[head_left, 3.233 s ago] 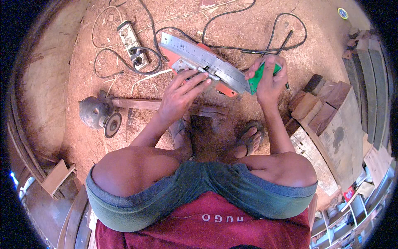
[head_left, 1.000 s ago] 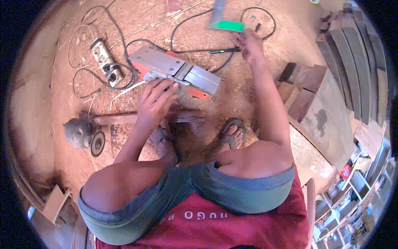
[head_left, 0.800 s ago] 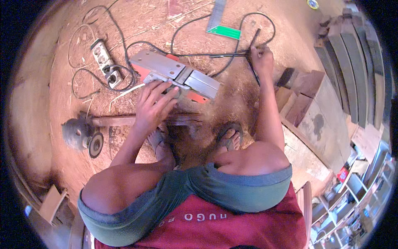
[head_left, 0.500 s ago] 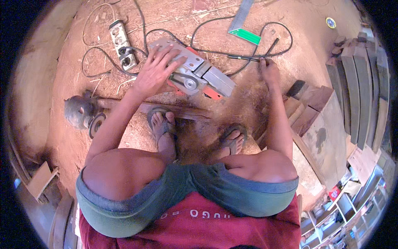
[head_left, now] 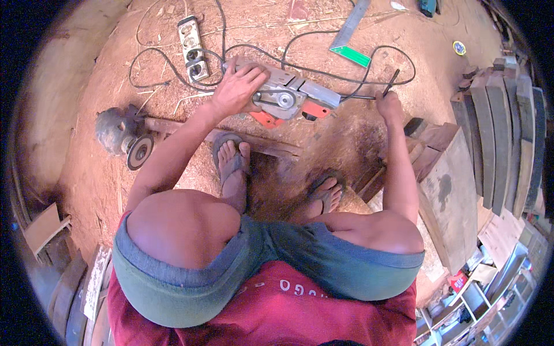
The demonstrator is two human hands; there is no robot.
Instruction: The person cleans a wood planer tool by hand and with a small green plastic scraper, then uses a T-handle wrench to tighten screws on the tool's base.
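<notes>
My left hand [head_left: 239,86] is closed around the left end of an electric hand planer [head_left: 314,92], a grey and orange tool. The planer is tipped, with its metal sole up and its drive belt and pulley facing me. My right hand [head_left: 389,106] pinches a thin dark rod [head_left: 392,82] to the right of the planer. What kind of tool the rod is, I cannot tell. A dark cord [head_left: 398,47] loops on the floor behind the rod.
A power strip [head_left: 188,39] and a green-handled try square [head_left: 352,55] lie at the far side. A bench grinder [head_left: 118,130] stands left, beside a wooden board [head_left: 271,144] in front of my feet. Stacked timber [head_left: 479,115] and a wooden panel [head_left: 453,196] are at the right.
The planer is tilted further, showing more of its belt side. My left fingers have gone from spread on the sole to wrapped around its end. The whole view has shifted a little.
</notes>
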